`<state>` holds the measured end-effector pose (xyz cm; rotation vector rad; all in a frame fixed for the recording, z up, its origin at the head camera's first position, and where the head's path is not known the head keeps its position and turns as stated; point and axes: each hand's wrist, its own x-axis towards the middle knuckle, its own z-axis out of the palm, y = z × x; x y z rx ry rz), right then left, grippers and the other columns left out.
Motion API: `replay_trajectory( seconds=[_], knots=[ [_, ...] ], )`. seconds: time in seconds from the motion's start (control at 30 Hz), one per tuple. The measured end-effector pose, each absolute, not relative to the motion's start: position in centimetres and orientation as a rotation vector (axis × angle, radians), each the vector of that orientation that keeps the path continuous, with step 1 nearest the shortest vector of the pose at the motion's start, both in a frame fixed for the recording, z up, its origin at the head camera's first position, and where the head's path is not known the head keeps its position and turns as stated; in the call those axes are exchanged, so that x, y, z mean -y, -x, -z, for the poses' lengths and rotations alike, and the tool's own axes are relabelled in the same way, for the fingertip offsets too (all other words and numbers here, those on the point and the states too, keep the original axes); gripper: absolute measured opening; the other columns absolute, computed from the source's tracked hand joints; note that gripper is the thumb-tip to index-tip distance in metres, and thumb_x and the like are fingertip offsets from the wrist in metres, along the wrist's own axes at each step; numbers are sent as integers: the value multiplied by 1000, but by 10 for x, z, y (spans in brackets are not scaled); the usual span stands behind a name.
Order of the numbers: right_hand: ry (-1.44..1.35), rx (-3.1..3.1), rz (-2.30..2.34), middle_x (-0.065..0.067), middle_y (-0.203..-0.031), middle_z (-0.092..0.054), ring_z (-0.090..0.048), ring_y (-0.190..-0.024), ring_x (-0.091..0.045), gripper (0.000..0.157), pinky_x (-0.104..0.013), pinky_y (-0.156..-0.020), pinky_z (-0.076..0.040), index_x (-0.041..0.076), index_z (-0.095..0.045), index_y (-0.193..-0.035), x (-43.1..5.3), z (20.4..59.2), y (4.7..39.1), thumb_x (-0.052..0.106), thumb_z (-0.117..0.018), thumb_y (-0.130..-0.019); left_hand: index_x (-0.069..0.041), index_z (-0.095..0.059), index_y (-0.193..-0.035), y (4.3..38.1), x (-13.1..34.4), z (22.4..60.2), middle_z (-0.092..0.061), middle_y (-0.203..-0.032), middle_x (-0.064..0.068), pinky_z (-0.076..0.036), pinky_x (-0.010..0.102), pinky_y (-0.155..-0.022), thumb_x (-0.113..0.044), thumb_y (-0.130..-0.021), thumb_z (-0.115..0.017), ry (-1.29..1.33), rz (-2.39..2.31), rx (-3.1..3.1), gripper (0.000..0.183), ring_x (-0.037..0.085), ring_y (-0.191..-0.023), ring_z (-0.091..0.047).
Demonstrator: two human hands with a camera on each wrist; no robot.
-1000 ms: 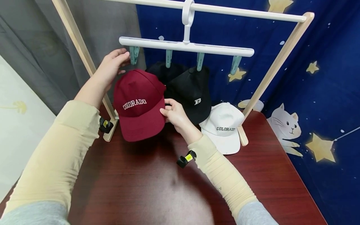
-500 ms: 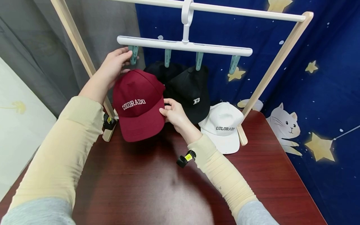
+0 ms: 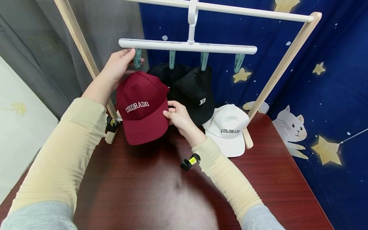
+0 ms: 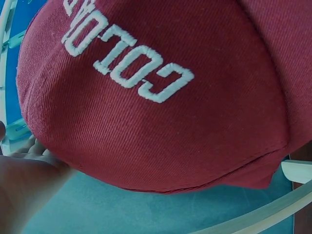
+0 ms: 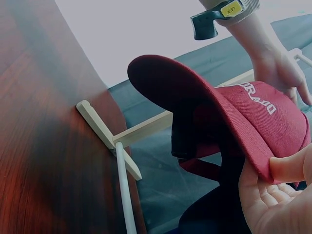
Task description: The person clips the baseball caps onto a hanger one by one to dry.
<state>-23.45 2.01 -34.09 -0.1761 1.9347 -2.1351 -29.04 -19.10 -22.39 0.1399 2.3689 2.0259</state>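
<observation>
A dark red cap (image 3: 142,95) with white COLORADO lettering hangs in the air, brim downward, below the left end of a white hanger (image 3: 161,45). My right hand (image 3: 181,116) pinches the right edge of its brim, thumb on top and fingers beneath, as the right wrist view also shows. Up at the leftmost green clip (image 3: 137,58), my left hand (image 3: 119,65) holds on with the thumb at its near side and fingertips showing behind it. The cap's crown sits just under that clip. In the left wrist view, the cap (image 4: 161,122) covers most of the picture.
The hanger hooks over the rail of a wooden rack (image 3: 276,72) on a dark red table (image 3: 138,191). Black caps (image 3: 192,92) are behind the red one. A white cap (image 3: 227,127) lies near the rack's right foot. Curtains (image 3: 339,105) close off the back.
My left hand has moved slightly right, and its fingers have gone round the leftmost clip. The hanger has shifted a little. My right hand and the red cap have hardly moved.
</observation>
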Motion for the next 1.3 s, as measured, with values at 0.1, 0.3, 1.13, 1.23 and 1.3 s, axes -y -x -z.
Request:
replay_trajectory(
  seconds=[0.1,0.3,1.13,1.23,1.3],
  knots=[
    [188,-1934,2138,-7,-80,-62,-59,-60,-13,32,-26,-53,-50,-3,-51,-123,-20,341,234,-10,-53,-92,-13,-40,-145,290,192,225,-54,-129,7,-39,33,-101,-45,-97,-47,-150,-2036,-2367,58,22,-126,-44],
    [192,-1946,2126,-8,-80,-63,-59,-59,-13,32,-26,-52,-50,-3,-51,-123,-21,341,234,-10,-53,-92,-8,-48,-138,289,196,225,-61,-117,6,-49,22,-84,-41,-97,-50,-167,-2105,-2337,52,22,-118,-50],
    [200,-1964,2112,-8,-80,-63,-60,-60,-13,32,-27,-54,-52,-3,-52,-123,-21,343,235,-10,-54,-92,-6,-67,-103,290,195,224,-58,-101,1,-38,26,-81,-21,-98,-56,-248,-2327,-2193,20,12,-98,-47],
    [208,-1968,2110,-9,-81,-64,-60,-60,-14,32,-27,-54,-52,-3,-52,-123,-21,343,235,-10,-54,-92,-9,-68,-100,290,195,224,-57,-98,0,-37,24,-78,-19,-97,-57,-226,-2329,-2220,15,11,-94,-46],
    [213,-1975,2104,-9,-82,-64,-60,-60,-14,32,-27,-54,-52,-2,-52,-123,-21,342,234,-10,-54,-92,-7,-67,-105,290,195,224,-57,-98,0,-37,23,-77,-18,-96,-58,-204,-2326,-2235,16,11,-93,-45]
  ],
)
